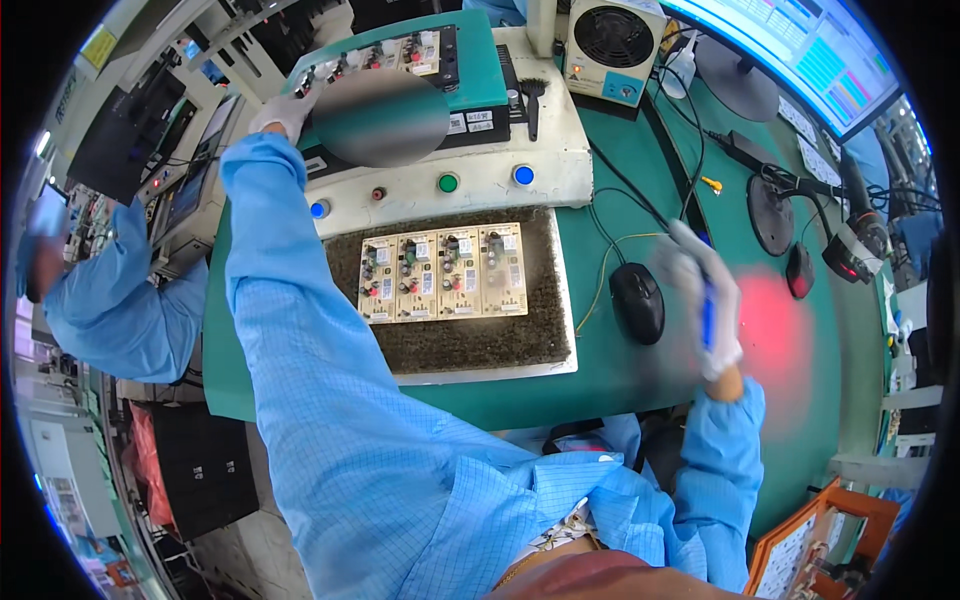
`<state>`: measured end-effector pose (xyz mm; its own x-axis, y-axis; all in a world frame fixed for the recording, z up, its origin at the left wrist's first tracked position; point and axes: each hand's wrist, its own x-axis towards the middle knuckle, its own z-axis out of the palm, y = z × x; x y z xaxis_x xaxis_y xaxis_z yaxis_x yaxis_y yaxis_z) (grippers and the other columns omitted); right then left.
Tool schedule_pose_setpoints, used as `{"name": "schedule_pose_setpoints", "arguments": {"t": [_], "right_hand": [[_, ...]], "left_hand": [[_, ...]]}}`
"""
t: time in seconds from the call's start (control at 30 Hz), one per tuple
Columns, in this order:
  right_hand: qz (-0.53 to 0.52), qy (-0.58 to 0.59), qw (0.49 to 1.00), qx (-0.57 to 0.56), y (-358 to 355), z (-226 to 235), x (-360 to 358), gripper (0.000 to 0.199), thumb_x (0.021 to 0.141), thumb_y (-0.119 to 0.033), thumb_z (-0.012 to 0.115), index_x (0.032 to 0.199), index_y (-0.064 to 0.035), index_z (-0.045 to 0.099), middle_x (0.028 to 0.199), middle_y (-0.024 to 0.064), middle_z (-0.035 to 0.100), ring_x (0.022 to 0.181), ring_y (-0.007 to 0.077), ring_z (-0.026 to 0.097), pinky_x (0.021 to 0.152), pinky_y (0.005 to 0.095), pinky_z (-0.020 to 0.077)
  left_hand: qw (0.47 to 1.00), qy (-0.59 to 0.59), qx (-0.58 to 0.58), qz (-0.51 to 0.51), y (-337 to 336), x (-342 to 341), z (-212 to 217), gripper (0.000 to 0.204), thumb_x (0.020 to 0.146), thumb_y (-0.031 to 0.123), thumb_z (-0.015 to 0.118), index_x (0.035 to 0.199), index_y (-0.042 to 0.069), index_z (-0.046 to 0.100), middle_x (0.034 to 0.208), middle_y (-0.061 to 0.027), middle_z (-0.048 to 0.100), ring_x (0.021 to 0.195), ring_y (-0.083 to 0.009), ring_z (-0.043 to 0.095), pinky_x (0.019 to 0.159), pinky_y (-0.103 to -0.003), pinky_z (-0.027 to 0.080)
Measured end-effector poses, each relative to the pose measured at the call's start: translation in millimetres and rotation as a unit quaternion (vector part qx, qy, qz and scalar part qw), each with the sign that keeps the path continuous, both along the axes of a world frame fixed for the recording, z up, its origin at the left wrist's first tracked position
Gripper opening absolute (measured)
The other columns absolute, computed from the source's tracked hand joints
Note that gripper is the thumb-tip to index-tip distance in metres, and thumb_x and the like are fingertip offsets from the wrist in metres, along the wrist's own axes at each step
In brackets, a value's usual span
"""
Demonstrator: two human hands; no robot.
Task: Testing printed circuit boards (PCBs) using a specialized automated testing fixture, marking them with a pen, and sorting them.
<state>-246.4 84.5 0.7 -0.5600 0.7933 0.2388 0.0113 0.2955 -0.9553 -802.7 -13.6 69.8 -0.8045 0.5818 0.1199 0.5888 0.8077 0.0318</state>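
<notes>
My left hand (288,113), in a white glove, reaches to the left end of a green-topped black test fixture (478,88). Its fingertips are at the fixture's edge, beside a circuit board panel (428,52) lying on top; a grey blurred patch hides part of the fixture there, and the finger grip is unclear. On the right, my gloved right hand (712,300) is closed around a slim blue pen (708,315), above the green mat. Between my arms, a second panel of circuit boards (442,272) lies flat on a dark, rough pad (470,350) with a white border.
Right of the pad lies a black mouse (638,303) with its cable. Buttons (447,183) line the white machine front. A fan unit (612,52), brush (532,108), monitor (800,50) and barcode scanner (858,245) stand farther back. A co-worker's blue sleeve (125,300) shows at left.
</notes>
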Motion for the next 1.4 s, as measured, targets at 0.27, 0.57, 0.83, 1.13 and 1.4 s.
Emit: {"name": "schedule_pose_setpoints", "arguments": {"t": [0.27,0.57,0.83,1.13,1.4], "right_hand": [[0.057,-0.229,0.879,0.414,18.1,-19.5,-138.9,0.041,0.08,-0.007,0.054,0.12,-0.01,0.051,0.108,0.0202,0.059,0.095,0.0378,0.058,0.079,0.0414,0.0494],[0.053,-0.296,0.821,0.485,21.6,-49.9,-156.8,0.034,0.085,-0.011,0.043,0.119,-0.0115,0.051,0.116,0.0179,0.056,0.112,0.042,0.05,0.088,0.043,0.0474],[0.058,-0.267,0.822,0.5,20.2,-60.2,-161.0,0.036,0.083,-0.007,0.042,0.118,-0.0063,0.052,0.118,0.0141,0.056,0.11,0.0322,0.052,0.095,0.0403,0.0416],[0.053,-0.297,0.812,0.5,31.7,-55.0,-161.0,0.04,0.081,-0.004,0.05,0.12,-0.0112,0.051,0.108,0.0182,0.061,0.099,0.0337,0.057,0.086,0.0384,0.0474],[0.048,-0.241,0.829,0.502,26.6,-60.2,-160.2,0.032,0.085,-0.008,0.05,0.117,-0.0099,0.051,0.115,0.016,0.059,0.107,0.0336,0.055,0.095,0.0394,0.0429]], "left_hand": [[0.914,0.227,0.321,-0.104,-64.0,88.4,-39.4,0.044,0.09,0.034,0.049,0.13,0.016,0.046,0.109,-0.0226,0.058,0.095,-0.0406,0.056,0.083,-0.047,0.043],[0.941,0.263,-0.1,-0.188,-139.1,114.0,-146.6,0.051,0.088,0.01,0.043,0.136,-0.003,0.031,0.131,-0.0222,0.043,0.116,-0.0333,0.047,0.099,-0.037,0.038],[0.983,0.127,-0.045,-0.126,-132.0,113.1,-135.9,0.055,0.078,-0.006,0.041,0.132,-0.004,0.036,0.129,-0.0201,0.047,0.118,-0.0323,0.046,0.102,-0.037,0.037],[0.983,0.096,-0.013,-0.154,-120.8,113.6,-130.1,0.057,0.08,-0.005,0.039,0.136,-0.003,0.03,0.138,-0.0198,0.038,0.126,-0.0311,0.039,0.107,-0.034,0.031],[0.984,0.095,-0.031,-0.15,-129.9,116.5,-134.5,0.054,0.083,-0.003,0.039,0.136,-0.003,0.031,0.136,-0.0208,0.039,0.125,-0.033,0.04,0.107,-0.036,0.031]]}}
